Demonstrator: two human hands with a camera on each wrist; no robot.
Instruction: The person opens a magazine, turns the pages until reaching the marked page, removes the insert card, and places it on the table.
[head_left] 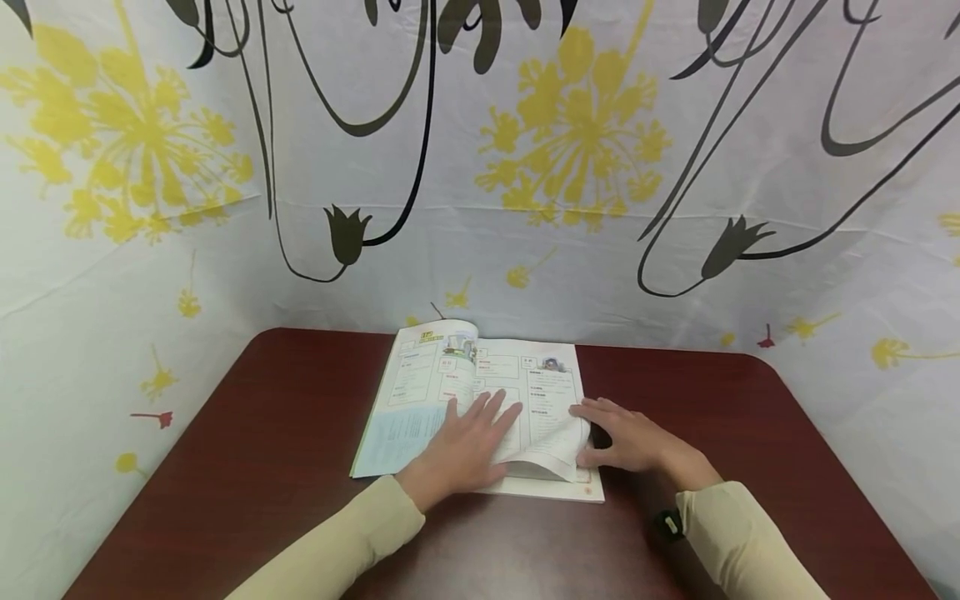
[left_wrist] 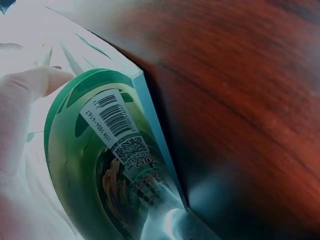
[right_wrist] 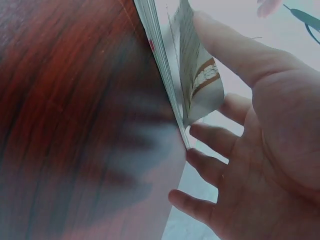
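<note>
An open book [head_left: 420, 392] with printed white pages lies on the dark red table [head_left: 262, 467]. My left hand [head_left: 480, 421] lies flat, fingers spread, on the book near the spine, holding the pages down. In the left wrist view the left hand [left_wrist: 22, 105] rests above the book's green cover with its barcode [left_wrist: 110, 120]. My right hand [head_left: 600, 433] is at the book's right edge. There it pinches a curled, lifted page [head_left: 551, 442]. The right wrist view shows the right hand [right_wrist: 220, 95] with its thumb [right_wrist: 235, 50] on the raised page [right_wrist: 200, 85] and fingers [right_wrist: 215, 142] behind it.
A white curtain [head_left: 570, 167] with yellow flowers and black stems hangs close behind and on both sides of the table. Bare table top [right_wrist: 65, 125] lies left and right of the book. Cream sleeves [head_left: 352, 533] cover both forearms, and a dark band [head_left: 667, 523] sits at the right wrist.
</note>
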